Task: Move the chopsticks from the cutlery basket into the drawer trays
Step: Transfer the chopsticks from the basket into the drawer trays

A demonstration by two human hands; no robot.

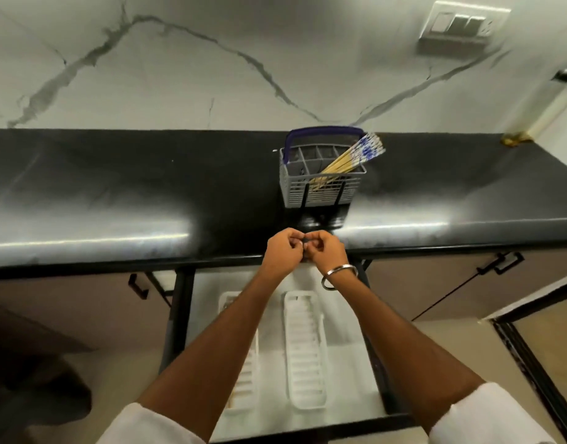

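Observation:
A grey cutlery basket (320, 187) with a blue handle stands on the black counter. Several chopsticks (349, 160), yellow with blue-and-white tops, lean to the right in it. Below the counter edge a drawer (349, 373) is pulled out, holding two white ribbed trays: the right tray (304, 350) and a left tray (243, 379) partly hidden by my left forearm. My left hand (283, 248) and my right hand (323, 249) meet fingertip to fingertip at the counter's front edge, fingers curled, a small dark spot between them; what it is cannot be made out. A metal bangle circles the right wrist.
The black counter (115, 187) runs the width of the view, backed by a veined marble wall. A switch plate (464, 24) is on the wall at top right. Cabinet doors with black handles (500, 262) flank the drawer. A dark-framed panel (538, 347) stands at right.

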